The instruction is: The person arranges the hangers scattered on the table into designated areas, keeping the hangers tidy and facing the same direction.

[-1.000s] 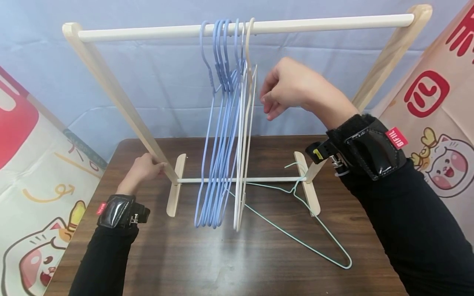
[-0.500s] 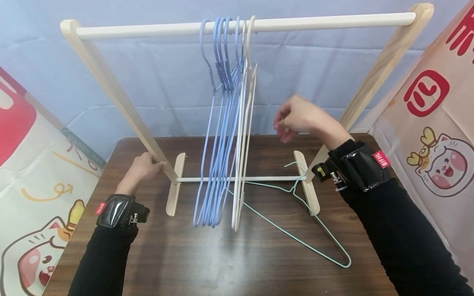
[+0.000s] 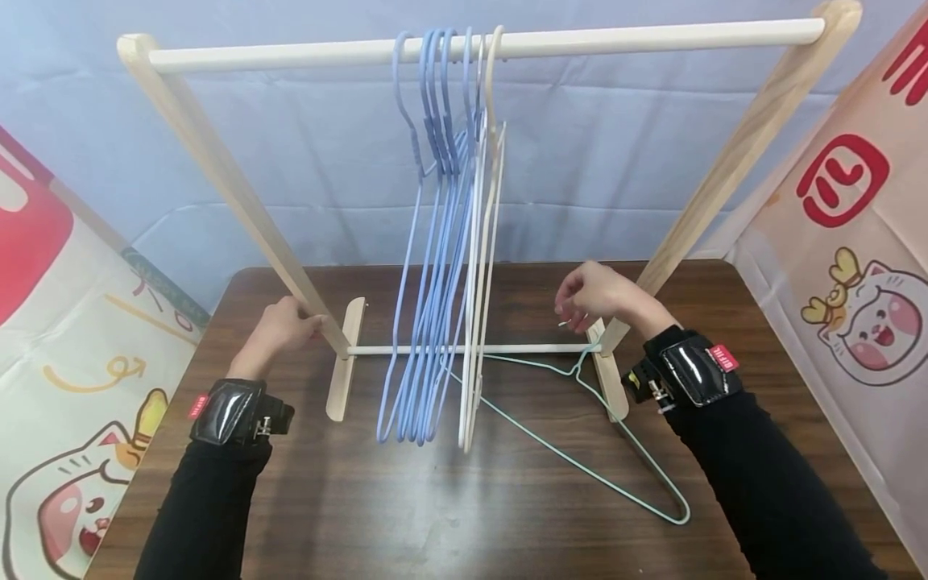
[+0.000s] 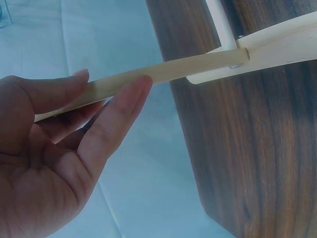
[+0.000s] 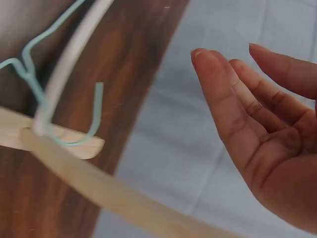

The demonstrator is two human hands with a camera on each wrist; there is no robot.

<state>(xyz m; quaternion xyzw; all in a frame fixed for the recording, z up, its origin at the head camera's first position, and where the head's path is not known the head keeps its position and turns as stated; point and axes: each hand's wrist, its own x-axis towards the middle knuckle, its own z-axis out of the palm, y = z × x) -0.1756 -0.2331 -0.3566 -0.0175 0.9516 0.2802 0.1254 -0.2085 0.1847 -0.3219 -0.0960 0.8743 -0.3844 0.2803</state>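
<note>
A small wooden clothes rack [image 3: 638, 39] stands on the table. My left hand [image 3: 279, 332] holds its left upright [image 3: 225, 173] low down; in the left wrist view, thumb and fingers [image 4: 116, 116] lie on either side of the wood. A mint-green hanger [image 3: 577, 370] lies under the rack's lower bar, its hook by the right foot. My right hand [image 3: 598, 294] hovers over that hook, fingers loosely bent. The right wrist view shows the hook [image 5: 98, 106] apart from the fingertips, with nothing between thumb and fingers.
Several blue hangers [image 3: 439, 149] and a few white or cream hangers [image 3: 490, 89] hang close together mid-bar. The lower bar [image 3: 540, 349] joins the rack's feet. Brown wooden table [image 3: 348, 499]; pale blue cloth [image 3: 326, 145] behind, printed cloths [image 3: 844, 322] at both sides.
My right hand has come down from beside the hanging hangers to the green hanger's hook near the right foot. My left hand has stayed on the upright.
</note>
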